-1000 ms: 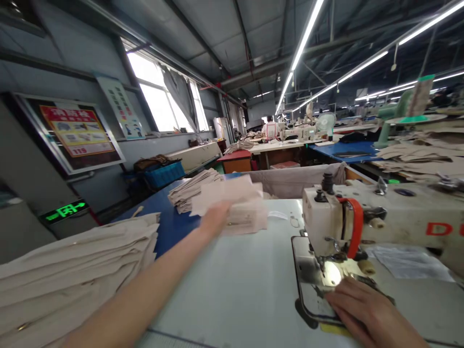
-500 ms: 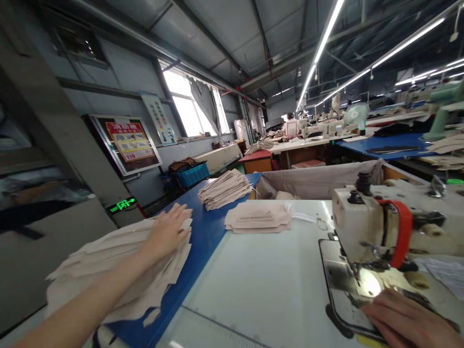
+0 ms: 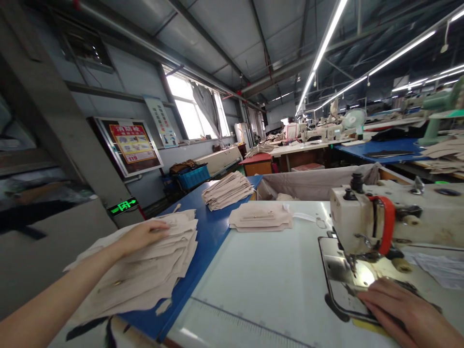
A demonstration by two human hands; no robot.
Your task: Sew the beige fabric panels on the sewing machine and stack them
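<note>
My left hand [image 3: 143, 233] rests on top of a thick stack of beige fabric pieces [image 3: 145, 270] at the left, its fingers curled over the top piece. My right hand [image 3: 406, 311] lies flat on the metal bed [image 3: 335, 280] of a cream sewing machine [image 3: 384, 217], just right of the lit needle area, fingers stretched out. A small pile of sewn beige pieces [image 3: 261, 218] lies on the white table [image 3: 261, 290] beyond the middle. Another beige stack [image 3: 226, 188] sits farther back on the blue board [image 3: 206, 241].
A fabric-lined bin [image 3: 319, 181] stands behind the table. A blue crate [image 3: 194, 176] sits by the wall under the window. More sewing stations and heaps of fabric fill the hall at the right. A green exit sign [image 3: 123, 206] glows at the left.
My left hand left the sewn pile at the table's far side, swung left to the big beige stack and now curls on its top piece. My right hand stayed by the needle.
</note>
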